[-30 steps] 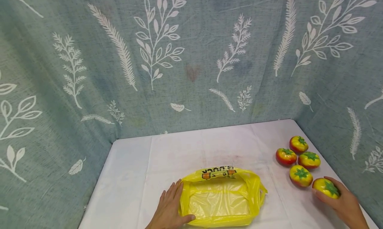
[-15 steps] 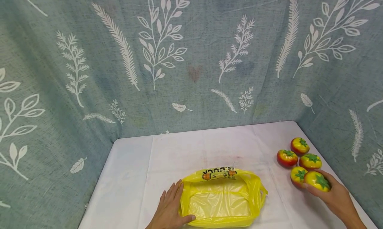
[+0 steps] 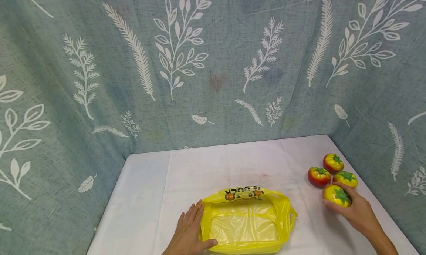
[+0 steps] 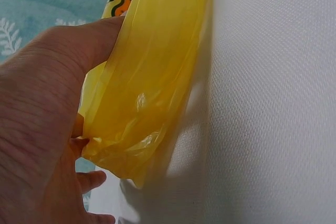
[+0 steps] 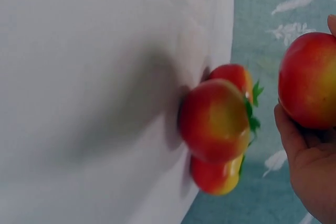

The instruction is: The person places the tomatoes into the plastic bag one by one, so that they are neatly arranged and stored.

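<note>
My right hand (image 3: 357, 212) holds a red-and-yellow tomato (image 3: 335, 195) with a green star-shaped top, thumb on one side and fingers on the other. In the right wrist view this tomato (image 5: 310, 80) is raised off the white table, apart from a cluster of like ones (image 5: 215, 121). From the head it covers the nearest tomato of that cluster. A yellow plastic bag (image 3: 244, 227) lies with its mouth wide open at the front middle. My left hand (image 3: 188, 229) rests along its left rim, fingers extended and spread. The thumb reaches over the bag's edge (image 4: 152, 77), its tip hidden behind the film.
Three more tomatoes (image 3: 319, 176) show grouped near the right edge of the white table (image 3: 199, 170). A grey-green curtain (image 3: 213, 70) with white leaf prints rises behind the table and along both sides.
My right hand has lifted the tomato from the near end of the group and carried it left, over the neighbouring tomato. The left hand and the bag stay where they were.
</note>
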The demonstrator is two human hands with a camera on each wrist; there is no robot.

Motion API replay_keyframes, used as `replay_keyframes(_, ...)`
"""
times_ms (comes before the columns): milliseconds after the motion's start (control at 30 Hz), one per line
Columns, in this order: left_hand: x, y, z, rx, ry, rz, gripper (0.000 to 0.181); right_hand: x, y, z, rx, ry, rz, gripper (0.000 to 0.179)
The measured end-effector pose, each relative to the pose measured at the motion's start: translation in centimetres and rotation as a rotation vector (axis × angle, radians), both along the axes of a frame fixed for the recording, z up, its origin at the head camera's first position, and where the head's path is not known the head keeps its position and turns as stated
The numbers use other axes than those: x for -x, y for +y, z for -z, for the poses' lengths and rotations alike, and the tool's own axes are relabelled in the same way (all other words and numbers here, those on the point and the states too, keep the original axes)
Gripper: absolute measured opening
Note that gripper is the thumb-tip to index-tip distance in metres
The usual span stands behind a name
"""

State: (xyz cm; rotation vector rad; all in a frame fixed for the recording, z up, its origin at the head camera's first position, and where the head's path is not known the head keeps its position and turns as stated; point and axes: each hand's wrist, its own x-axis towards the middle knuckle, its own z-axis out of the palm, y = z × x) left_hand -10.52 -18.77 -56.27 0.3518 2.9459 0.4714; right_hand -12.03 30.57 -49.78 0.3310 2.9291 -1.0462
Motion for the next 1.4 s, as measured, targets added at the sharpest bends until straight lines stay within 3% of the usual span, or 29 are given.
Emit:
replay_keyframes(167, 0.0, -0.1, -0.1, -0.004, 0.005, 0.001, 0.12, 0.6, -1.2, -0.3, 0.024, -0.017, -0.035, 0.097)
replay_keyframes(633, -0.1, -0.2, -0.2, -0.002, -0.018, -0.014, 0.121, 1.5, -3.8, -1.0, 0.033, 0.075, -0.1, 0.096)
replay_keyframes(933, -0.1, -0.2, -0.5, -0.017, -0.001, 0.012, 0.118, 1.9, -5.2, -1.6, 0.055, 0.107, -0.155, 0.085)
replay_keyframes(1200, -0.1, 0.1, -0.3, -0.008, -0.07, -0.01, 0.117, 2.3, -6.7, -1.7, 0.081, 0.122, -0.214, 0.08)
replay_keyframes(1400, -0.3, 0.0, -0.3, 0.008, -0.045, 0.002, 0.113, 2.4, -8.2, -2.2, 0.114, 0.137, -0.265, 0.077)
